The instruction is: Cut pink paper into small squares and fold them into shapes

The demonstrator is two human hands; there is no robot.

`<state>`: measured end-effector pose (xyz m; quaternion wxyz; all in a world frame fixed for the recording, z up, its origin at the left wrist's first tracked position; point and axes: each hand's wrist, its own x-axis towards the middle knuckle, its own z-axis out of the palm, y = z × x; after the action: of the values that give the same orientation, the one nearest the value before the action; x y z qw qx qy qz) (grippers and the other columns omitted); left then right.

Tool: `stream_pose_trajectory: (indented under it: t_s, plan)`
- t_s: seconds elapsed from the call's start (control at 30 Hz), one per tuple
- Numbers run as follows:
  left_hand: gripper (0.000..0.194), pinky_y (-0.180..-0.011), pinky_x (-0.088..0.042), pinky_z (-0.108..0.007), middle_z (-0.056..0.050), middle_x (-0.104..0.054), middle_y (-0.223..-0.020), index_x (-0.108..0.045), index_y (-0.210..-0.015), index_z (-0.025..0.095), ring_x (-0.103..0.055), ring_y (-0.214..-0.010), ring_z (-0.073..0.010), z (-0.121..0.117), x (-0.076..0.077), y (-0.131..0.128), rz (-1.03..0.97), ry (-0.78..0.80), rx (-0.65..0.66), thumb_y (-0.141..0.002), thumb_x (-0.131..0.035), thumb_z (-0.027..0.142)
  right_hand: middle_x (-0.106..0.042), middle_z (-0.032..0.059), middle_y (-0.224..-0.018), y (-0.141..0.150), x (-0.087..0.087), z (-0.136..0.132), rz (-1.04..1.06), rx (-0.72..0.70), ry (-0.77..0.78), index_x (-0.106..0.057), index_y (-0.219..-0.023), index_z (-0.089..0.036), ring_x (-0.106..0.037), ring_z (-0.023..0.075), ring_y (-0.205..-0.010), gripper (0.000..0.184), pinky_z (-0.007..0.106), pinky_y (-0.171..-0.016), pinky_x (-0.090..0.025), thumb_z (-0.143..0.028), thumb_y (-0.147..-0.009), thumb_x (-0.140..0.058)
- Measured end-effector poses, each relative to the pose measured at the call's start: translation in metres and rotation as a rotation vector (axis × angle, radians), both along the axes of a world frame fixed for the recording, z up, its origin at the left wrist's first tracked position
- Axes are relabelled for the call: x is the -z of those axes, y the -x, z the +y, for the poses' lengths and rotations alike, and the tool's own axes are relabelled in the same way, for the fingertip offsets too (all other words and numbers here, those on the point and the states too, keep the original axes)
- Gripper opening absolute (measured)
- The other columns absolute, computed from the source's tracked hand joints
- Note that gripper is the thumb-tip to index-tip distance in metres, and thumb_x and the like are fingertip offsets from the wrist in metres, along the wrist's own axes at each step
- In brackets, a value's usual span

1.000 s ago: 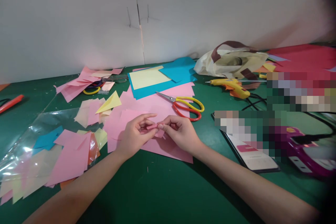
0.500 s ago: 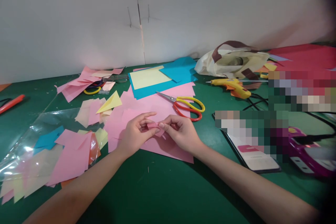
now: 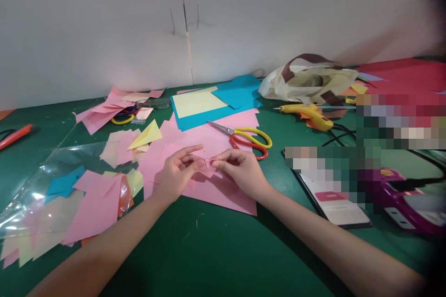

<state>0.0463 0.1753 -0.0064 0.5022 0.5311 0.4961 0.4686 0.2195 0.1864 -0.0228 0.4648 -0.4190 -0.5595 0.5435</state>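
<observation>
My left hand [image 3: 178,174] and my right hand [image 3: 240,169] meet over a large pink sheet [image 3: 223,190] on the green table [image 3: 223,250]. Between their fingertips both pinch a small folded pink paper piece [image 3: 208,165]. The left forefinger sticks out straight above the piece. Red-and-yellow scissors [image 3: 245,139] lie just beyond my right hand on the pink paper.
A clear plastic bag with coloured paper scraps [image 3: 62,195] lies at the left. Blue and yellow sheets [image 3: 205,104] sit behind. A yellow glue gun [image 3: 308,115], a cloth bag [image 3: 308,81], a phone [image 3: 334,204] and a purple device [image 3: 407,204] are at the right.
Both hands have shifted slightly away from me and turned the small pink piece between the fingers. Everything else on the table stays where it was.
</observation>
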Motion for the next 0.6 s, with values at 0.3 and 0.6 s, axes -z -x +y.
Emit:
stream_pose_trajectory:
  t_s: [0.3, 0.6]
  plan:
    - [0.039, -0.063, -0.048, -0.022, 0.002, -0.062, -0.066, -0.062, -0.112, 0.018, -0.058, -0.062, -0.0101, 0.0027, 0.0059, 0.001, -0.098, 0.025, -0.025, -0.075, -0.066, 0.03, -0.063, -0.0013, -0.068, 0.0027, -0.0045, -0.007, -0.138, -0.059, -0.171, -0.059, -0.104, -0.022, -0.062, 0.0138, -0.065, 0.028, 0.027, -0.064, -0.049, -0.03, -0.078, -0.064]
    - [0.051, -0.045, -0.035, -0.017, 0.009, -0.039, -0.051, -0.056, -0.119, 0.02, -0.038, -0.045, -0.0066, -0.0009, -0.0022, -0.0021, 0.05, 0.053, 0.043, -0.071, -0.069, 0.031, -0.055, -0.0041, -0.058, 0.0029, -0.0037, -0.0085, -0.164, -0.035, -0.173, -0.052, -0.094, -0.021, -0.057, 0.0121, -0.051, 0.013, 0.025, -0.052, -0.044, -0.032, -0.086, -0.053]
